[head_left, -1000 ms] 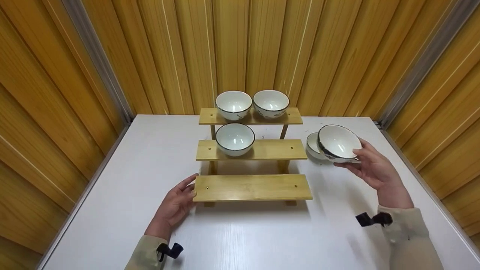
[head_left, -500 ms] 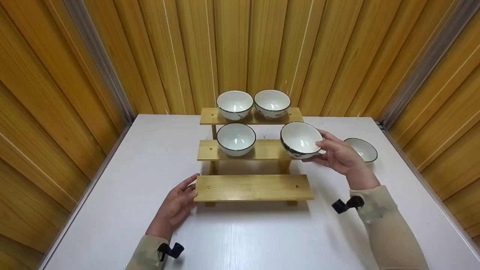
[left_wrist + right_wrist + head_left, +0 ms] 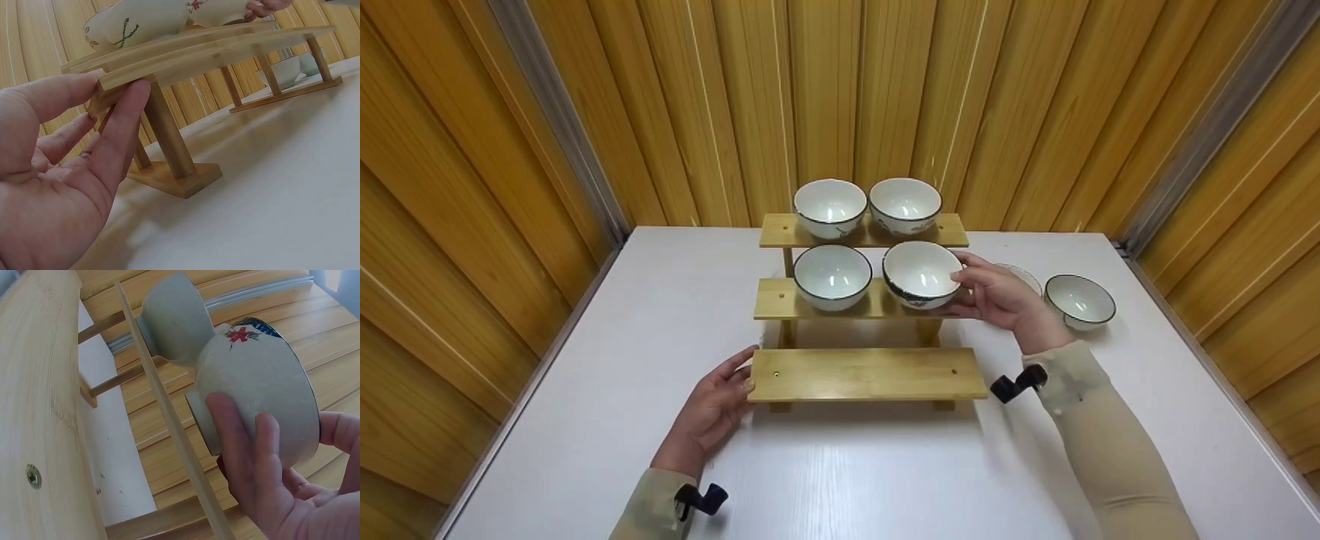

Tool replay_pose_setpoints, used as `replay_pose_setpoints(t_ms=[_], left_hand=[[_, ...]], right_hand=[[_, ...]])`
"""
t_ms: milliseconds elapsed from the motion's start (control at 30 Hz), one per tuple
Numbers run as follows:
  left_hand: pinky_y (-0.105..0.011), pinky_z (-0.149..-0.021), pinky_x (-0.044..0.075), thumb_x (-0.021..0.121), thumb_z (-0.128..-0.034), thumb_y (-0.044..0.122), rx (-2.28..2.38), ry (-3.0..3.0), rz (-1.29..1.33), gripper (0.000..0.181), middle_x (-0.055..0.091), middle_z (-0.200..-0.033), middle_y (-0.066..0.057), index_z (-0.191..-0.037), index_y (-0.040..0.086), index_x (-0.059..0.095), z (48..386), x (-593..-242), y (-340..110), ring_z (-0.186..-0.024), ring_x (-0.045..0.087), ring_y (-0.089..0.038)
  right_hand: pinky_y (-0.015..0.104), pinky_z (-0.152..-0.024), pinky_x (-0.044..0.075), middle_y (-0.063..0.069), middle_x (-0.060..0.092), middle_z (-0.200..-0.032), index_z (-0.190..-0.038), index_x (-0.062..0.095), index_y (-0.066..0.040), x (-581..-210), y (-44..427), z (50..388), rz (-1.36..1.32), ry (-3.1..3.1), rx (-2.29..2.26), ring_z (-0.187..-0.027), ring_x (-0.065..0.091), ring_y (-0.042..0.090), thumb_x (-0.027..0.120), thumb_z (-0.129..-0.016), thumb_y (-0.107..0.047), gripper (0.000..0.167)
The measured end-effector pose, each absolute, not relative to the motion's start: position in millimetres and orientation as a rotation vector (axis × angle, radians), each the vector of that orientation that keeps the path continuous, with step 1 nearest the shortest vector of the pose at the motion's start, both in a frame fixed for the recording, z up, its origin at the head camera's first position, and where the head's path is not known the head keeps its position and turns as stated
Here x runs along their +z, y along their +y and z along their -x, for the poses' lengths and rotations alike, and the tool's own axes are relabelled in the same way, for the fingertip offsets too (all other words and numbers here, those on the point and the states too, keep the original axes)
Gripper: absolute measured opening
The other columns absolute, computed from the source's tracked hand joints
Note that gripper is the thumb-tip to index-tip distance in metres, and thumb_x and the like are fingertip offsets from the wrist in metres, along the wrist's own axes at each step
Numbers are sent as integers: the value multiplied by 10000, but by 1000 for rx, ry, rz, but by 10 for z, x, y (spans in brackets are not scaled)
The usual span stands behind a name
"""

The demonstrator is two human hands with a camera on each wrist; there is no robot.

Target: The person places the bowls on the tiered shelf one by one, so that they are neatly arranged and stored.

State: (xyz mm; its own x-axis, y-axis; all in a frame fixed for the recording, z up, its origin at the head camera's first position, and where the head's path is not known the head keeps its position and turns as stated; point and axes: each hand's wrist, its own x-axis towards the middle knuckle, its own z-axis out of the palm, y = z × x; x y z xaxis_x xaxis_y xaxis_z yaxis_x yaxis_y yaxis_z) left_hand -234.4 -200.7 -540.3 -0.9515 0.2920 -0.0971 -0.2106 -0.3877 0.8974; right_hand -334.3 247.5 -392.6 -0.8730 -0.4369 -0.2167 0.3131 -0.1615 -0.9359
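Left hand: one, low on the left; thumb and fingers pinch the left end of the front plank, a long flat board, bare on top, of a three-tier stepped stand in pale yellow wood. Stand rests on a smooth white tabletop.

Right hand: one, farther out, off the right end of the middle plank; thumb at the rim, fingers along the outer wall near the foot, holding the bowl below.

Held bowl, round white glazed ceramic, dark rim, dark patterned band and red flower: one, upright, no long axis. Lies left of the right hand, over the right half of the middle plank, whose long axis runs left to right. Foot looks just clear of the wood; contact cannot be told for certain. Right hand nearer by far; left hand well apart.

Plain pale ceramic bowl, dark rim: one, on the same plank, just left of the held bowl.

White dark-rimmed bowl: one, on the tabletop, right; partly hidden pale bowl beside it.

Back plank: bears two white patterned bowls, side by side.
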Motion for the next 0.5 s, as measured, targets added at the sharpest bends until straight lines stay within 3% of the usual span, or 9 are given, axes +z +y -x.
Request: replay_pose_setpoints(t_ms=[167,400,500], left_hand=[[-306,-972,573,575,-991,-49,2385,1529,-116,712,551,-1408,-52,-1624,65,267,2346,-5402,-2012,-1213,642,-179],[-305,-967,577,553,-991,-68,2394,1496,-100,715,533,-1424,-66,-1626,68,255,2349,-5387,-2008,-1219,645,-190],[-291,-956,579,558,-987,-72,2400,1489,-106,718,534,-1412,-66,-1624,64,256,2350,-5392,-2008,-1206,649,-188]], right_hand=[[347,-839,635,17,746,-1099,-1632,176,-151,-3953,2408,3407,140,1614,-2061,-920,769,167,426,-1064,-60,628],[251,-705,617,2,748,-972,-1624,209,-169,-3971,2388,3434,107,1649,-2035,-810,753,123,438,-1071,-90,604],[252,-713,603,-27,754,-937,-1636,189,-177,-3978,2392,3442,109,1669,-2011,-805,735,91,439,-1074,-111,619]])
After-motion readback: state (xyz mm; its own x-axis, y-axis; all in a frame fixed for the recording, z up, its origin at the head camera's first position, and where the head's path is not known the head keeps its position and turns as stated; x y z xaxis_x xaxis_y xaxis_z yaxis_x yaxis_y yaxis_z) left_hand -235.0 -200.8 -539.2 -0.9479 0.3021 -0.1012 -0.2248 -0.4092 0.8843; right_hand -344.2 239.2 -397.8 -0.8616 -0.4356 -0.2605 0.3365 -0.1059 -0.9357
